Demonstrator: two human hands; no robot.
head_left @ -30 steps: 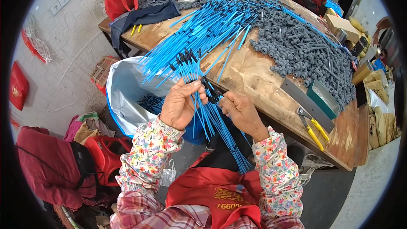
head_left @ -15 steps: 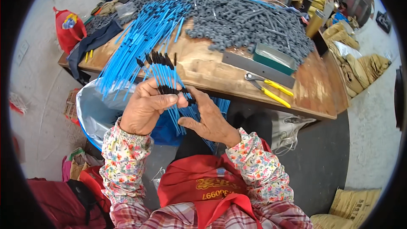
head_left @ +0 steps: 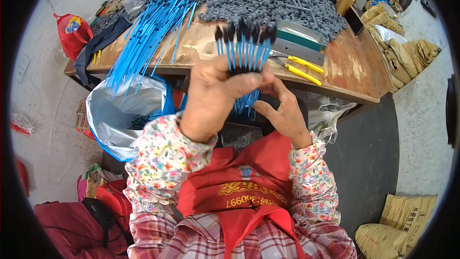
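A bundle of thin blue rods with black tips (head_left: 247,50) stands fanned out above my left hand (head_left: 215,88), whose thumb and fingers pinch it around a black band. The rods' lower ends (head_left: 247,103) hang below the grip, over my lap. My right hand (head_left: 285,110) is at the bundle's right side, fingertips near the left thumb, its own thumb held apart. Its far fingers are partly hidden behind the left hand. On the table (head_left: 345,74), more blue rods (head_left: 143,43) lie in a heap, their lower ends sticking out past the front edge.
A large pile of grey ribbed tube pieces (head_left: 268,0) covers the table's back. Yellow-handled pincers (head_left: 302,67) and a green tray (head_left: 299,36) lie front right. Below left stands a white-lined blue bag (head_left: 115,120) with rods inside. A red bag (head_left: 74,36) hangs at the left.
Both hands have moved right with the bundle, and the left has come up in front of the right. The black tips now stand higher and more spread. The whole view has shifted slightly.
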